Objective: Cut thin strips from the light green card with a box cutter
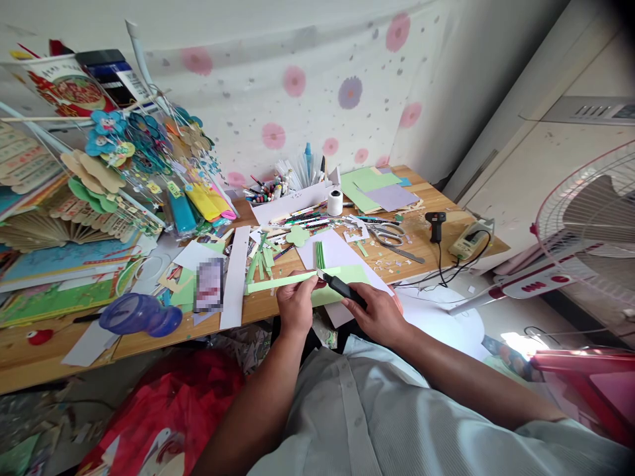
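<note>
My left hand (296,303) pinches a long pale green paper strip (268,284) that sticks out to the left. In my right hand (378,312) is a black-handled utility knife (340,286), its tip at the strip close to my left fingertips. Under the hands lies a light green sheet (354,274) over a pale lilac sheet (325,239). Several narrow darker green strips (319,254) lie just beyond the knife tip. A green flower-shaped paper cutout (297,235) is farther back, with loose green strips (260,261) to its left.
Scissors (387,233), a metal blade (404,254), a white thread spool (335,203) and a pen box (292,201) stand beyond. A glue gun (435,227) trails a cord at right, near a fan (590,211). At left are a blue-purple jar (141,315) and a white strip (235,277).
</note>
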Demonstrator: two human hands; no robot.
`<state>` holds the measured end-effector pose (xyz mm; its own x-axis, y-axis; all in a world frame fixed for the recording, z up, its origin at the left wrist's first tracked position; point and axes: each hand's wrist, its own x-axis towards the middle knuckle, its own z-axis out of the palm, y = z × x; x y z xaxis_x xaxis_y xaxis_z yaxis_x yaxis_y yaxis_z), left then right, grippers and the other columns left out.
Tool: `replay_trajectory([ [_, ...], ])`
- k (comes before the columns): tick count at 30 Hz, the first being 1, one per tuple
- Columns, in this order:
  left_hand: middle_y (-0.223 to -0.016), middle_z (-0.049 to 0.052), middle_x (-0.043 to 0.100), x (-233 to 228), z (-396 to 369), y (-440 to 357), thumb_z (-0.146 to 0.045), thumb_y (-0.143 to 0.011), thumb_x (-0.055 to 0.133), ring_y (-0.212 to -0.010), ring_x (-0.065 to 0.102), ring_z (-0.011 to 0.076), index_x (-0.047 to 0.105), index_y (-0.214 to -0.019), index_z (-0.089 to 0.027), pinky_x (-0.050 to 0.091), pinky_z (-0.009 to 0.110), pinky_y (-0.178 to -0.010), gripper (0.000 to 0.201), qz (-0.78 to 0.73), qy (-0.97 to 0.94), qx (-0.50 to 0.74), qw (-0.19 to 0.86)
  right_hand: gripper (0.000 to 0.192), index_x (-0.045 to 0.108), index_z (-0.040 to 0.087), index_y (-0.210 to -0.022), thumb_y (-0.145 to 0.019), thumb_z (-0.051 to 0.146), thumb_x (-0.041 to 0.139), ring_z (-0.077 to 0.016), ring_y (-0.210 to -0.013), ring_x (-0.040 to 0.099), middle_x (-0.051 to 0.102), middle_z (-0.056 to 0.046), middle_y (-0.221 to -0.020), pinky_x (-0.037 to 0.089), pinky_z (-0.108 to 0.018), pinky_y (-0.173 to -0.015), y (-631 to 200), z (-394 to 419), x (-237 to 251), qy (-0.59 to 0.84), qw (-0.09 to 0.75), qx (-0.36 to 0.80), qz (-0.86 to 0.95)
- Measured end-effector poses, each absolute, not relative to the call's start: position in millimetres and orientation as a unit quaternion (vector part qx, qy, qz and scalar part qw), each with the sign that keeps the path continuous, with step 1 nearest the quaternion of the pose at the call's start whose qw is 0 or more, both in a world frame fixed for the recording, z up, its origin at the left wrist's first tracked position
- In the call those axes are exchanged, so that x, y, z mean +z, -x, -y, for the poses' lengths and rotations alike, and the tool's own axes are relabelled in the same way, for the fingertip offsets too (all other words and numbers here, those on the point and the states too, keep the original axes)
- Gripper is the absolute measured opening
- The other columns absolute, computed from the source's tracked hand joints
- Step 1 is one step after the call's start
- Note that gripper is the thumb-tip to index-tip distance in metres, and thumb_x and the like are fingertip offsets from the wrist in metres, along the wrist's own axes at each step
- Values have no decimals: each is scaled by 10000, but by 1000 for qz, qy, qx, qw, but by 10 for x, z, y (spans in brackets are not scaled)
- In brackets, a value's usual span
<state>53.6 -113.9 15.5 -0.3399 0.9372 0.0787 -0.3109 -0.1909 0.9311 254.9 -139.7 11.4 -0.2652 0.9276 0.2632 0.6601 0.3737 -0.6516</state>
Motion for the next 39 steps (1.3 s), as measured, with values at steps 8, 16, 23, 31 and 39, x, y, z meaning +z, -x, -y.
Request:
replay_trajectory([
  [8, -847, 61, 815, 154, 1143, -475, -308, -857, 836, -804, 814, 261, 818, -889, -159, 675, 390, -759, 153, -430, -370, 687, 454, 365, 744, 245, -1214, -1041, 548, 638, -296, -967, 741, 809, -84, -1060, 535, -377, -801, -2618, 1353, 89, 559, 341, 281, 702],
  [16, -781, 59, 791, 292, 1199, -504, -271, -821, 852, -753, 809, 262, 794, -822, -161, 657, 367, -691, 124, -374, -380, 642, 552, 484, 706, 211, -1030, -806, 591, 906, -105, -487, 460, 627, 36, -718, 350, -269, -458, -2550, 1229, 228, 454, 498, 608, 421],
  [23, -809, 65, 807, 228, 1266, -543, -338, -839, 873, -760, 802, 252, 789, -855, -165, 658, 382, -717, 193, -377, -406, 595, 582, 475, 703, 209, -1003, -701, 420, 1003, -55, -481, 425, 639, 46, -815, 334, -235, -429, -2497, 1166, 259, 428, 555, 618, 358],
  [31, -878, 66, 809, 272, 1271, -617, -485, -835, 918, -786, 812, 250, 686, -1119, -181, 638, 350, -688, 476, -388, -305, 619, 611, 340, 700, 230, -1016, -863, 459, 899, -139, -663, 556, 718, -21, -951, 478, -290, -587, -2518, 1246, 165, 444, 566, 476, 507],
  [39, -886, 57, 801, 335, 1280, -635, -412, -851, 881, -872, 807, 246, 607, -1132, -203, 625, 382, -827, 445, -382, -263, 642, 611, 271, 717, 239, -1064, -968, 483, 787, -219, -826, 663, 746, -33, -939, 553, -348, -775, -2471, 1439, 64, 480, 480, 391, 622],
])
